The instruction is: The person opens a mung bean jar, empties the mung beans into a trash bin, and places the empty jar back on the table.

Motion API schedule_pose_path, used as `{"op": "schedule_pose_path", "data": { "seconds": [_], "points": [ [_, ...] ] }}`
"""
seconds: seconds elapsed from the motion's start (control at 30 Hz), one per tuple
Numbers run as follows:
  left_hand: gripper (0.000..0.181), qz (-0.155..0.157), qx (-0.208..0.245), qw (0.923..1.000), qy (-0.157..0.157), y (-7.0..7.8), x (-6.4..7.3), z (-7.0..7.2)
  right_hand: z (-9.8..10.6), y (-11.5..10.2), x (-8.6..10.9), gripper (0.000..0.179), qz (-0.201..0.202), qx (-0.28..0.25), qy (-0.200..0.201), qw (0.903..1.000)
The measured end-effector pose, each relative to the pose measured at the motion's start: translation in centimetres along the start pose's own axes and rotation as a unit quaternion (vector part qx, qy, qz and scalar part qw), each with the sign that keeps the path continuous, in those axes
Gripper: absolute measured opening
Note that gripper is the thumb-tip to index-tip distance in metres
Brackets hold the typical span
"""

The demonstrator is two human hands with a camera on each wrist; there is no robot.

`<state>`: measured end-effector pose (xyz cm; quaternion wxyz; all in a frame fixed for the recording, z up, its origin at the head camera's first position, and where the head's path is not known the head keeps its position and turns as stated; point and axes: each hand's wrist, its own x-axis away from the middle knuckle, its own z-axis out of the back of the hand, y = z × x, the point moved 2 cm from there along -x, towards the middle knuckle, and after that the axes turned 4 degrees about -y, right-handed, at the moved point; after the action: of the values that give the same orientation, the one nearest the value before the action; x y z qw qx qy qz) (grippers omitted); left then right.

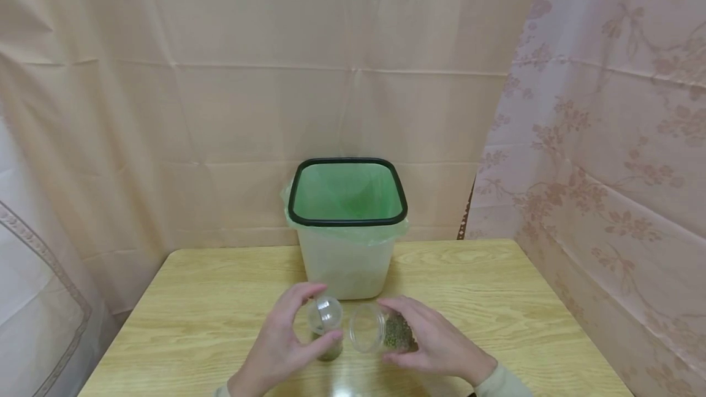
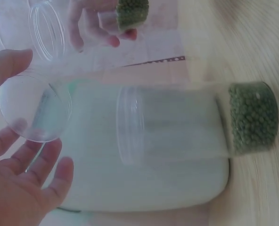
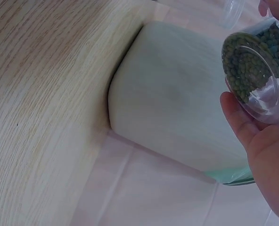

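Observation:
My left hand holds a clear round lid by its edge, thumb on one side and fingers on the other. Beneath the lid, a clear jar stands upright on the table with green beans at its bottom; its threaded rim is uncovered. My right hand grips a second clear jar, tipped on its side with its mouth toward the left hand. Green beans lie inside this jar near its base. In the head view, the lid and left fingers partly cover the standing jar.
Behind both hands, a pale bin with a black rim and a green liner bag stands on the wood-grain table. A beige curtain hangs behind it, and a floral curtain hangs at the right.

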<state>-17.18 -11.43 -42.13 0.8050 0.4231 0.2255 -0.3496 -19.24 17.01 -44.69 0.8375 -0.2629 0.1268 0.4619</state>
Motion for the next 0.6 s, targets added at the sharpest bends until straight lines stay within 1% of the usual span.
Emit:
{"op": "schedule_pose_path", "data": {
  "seconds": [0.13,0.23,0.5,0.6],
  "points": [
    [0.07,-0.01,-0.007,0.9998,0.018,-0.5,0.2,0.5,0.0,0.0,0.0,0.081,0.001,0.0,0.0,1.0],
    [0.069,-0.006,-0.007,0.9995,0.03,-1.0,0.5,0.8,-0.1,0.0,0.1,0.081,0.0,-0.005,-0.002,1.0],
    [0.068,0.053,-0.001,0.9971,0.056,-2.4,1.4,1.2,0.0,-0.1,0.0,0.082,0.001,0.004,0.001,1.0],
    [0.066,0.073,0.001,0.9959,0.054,-2.8,1.8,1.3,0.1,-0.1,0.0,0.082,-0.001,0.0,0.002,1.0]
  ]
}}
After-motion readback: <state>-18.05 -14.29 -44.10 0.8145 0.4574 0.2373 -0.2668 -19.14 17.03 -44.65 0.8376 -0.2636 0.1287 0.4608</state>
